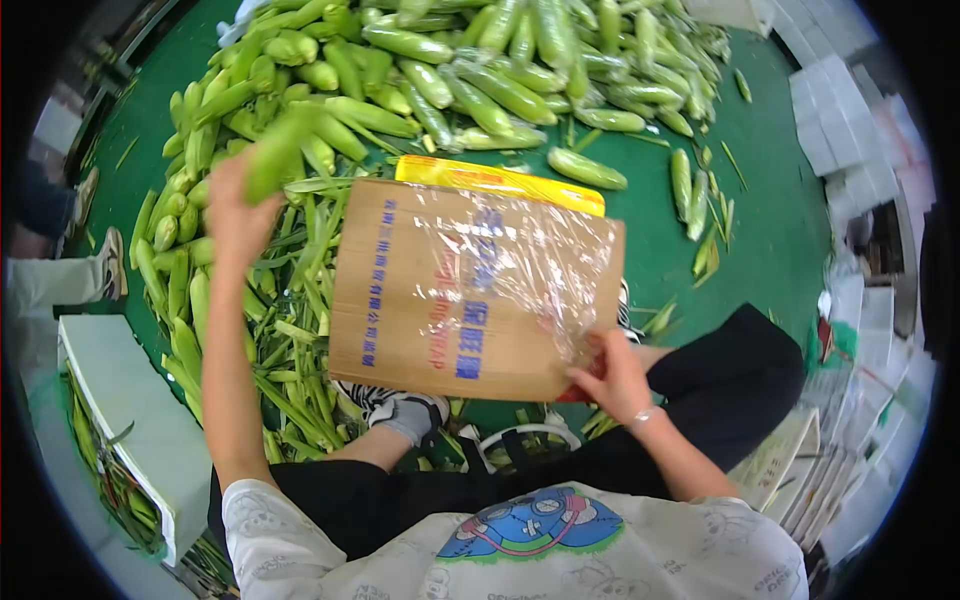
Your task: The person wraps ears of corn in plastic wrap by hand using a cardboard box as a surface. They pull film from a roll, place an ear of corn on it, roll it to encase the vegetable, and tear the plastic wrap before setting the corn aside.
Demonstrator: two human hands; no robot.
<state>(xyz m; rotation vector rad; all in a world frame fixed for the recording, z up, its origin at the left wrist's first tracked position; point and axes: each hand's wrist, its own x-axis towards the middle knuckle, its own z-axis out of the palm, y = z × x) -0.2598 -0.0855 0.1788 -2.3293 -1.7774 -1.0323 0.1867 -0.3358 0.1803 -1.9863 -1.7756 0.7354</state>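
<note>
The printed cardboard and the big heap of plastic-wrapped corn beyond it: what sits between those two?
In the head view: a yellow strip along the printed cardboard, then green floor with one loose wrapped ear, before the corn heap.

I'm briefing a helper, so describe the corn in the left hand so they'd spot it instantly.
Find the printed cardboard box at the centre. Off its far left corner, the left hand grips a blurred green corn ear. Unlike the piled ears around it, this one is held.
</note>
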